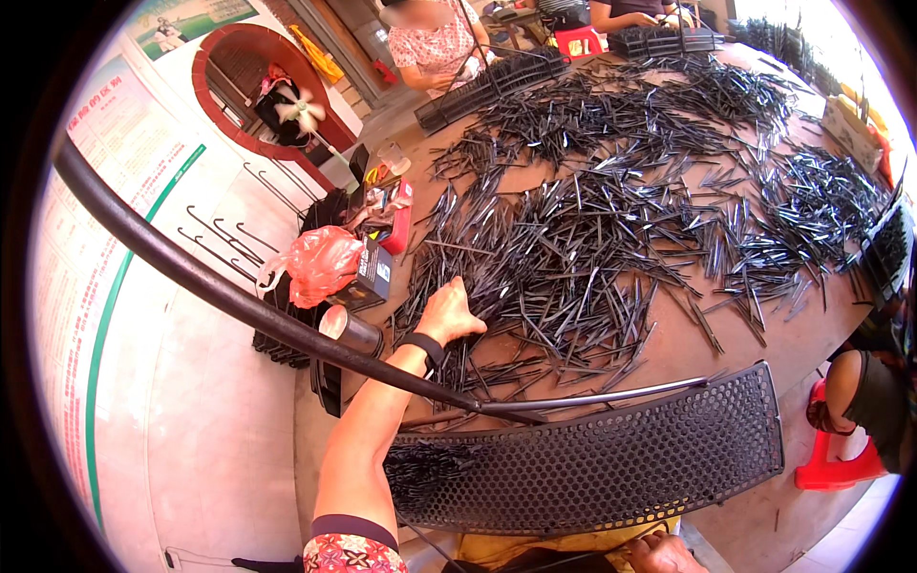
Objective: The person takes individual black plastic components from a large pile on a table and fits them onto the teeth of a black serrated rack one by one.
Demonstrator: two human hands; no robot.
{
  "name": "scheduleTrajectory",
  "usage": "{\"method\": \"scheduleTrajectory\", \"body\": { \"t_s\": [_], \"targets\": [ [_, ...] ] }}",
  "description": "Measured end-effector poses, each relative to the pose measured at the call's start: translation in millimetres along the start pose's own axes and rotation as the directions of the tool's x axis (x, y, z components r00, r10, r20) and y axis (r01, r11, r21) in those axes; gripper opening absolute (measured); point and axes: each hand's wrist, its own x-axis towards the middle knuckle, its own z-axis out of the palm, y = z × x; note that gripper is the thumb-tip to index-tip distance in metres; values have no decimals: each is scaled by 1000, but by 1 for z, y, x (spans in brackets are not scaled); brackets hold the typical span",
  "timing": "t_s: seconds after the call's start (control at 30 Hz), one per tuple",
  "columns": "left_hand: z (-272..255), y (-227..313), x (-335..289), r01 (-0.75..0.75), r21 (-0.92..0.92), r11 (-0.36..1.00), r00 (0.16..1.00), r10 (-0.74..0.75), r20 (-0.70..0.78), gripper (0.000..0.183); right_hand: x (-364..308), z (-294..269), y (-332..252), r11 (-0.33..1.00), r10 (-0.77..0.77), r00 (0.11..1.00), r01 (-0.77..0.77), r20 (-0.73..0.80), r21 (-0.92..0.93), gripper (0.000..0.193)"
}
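My left hand (451,313), with a dark band at the wrist, reaches into the near left edge of a broad heap of thin black strips (583,258). Its fingers curl downward; what they grip, if anything, is hidden. My right hand (661,554) is partly cut off at the lower edge, just below a long curved black panel (611,458) full of round holes. Its fingers look bent inward, their contents unclear. Short black pieces (430,470) crowd the panel's left end. A thin black rod (592,393) runs along the panel's far edge.
A thick black bar (220,282) crosses the left side above the table. A metal cup (351,329), a red plastic bag (325,265) and a dark box (374,272) stand at the table's left edge. People sit across the table; a red stool (841,458) is at right.
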Motion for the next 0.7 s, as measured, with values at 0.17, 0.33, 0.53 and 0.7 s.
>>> {"method": "scheduleTrajectory", "body": {
  "t_s": [0.17, 0.33, 0.53, 0.7],
  "targets": [
    [9, -12, 11, 90, -31, 996, 996, -89, 23, 87, 1, -3, 0, 999, 42, 994, -44, 99, 13, 29],
    [0, 3, 2, 138, -5, 990, 988, -138, 71, 81, 5, -1, -1, 999, -42, 999, 43, -33, 21, 25],
    [3, 8, -28, 20, -59, 998, 998, -16, 62, 68, 3, -8, -3, 998, 58, 991, -60, 124, 14, 26],
    [-6, 8, -47, -93, -153, 984, 992, 105, 76, 78, 2, -7, -4, 998, 57, 988, -60, 142, 22, 25]
  ]
}}
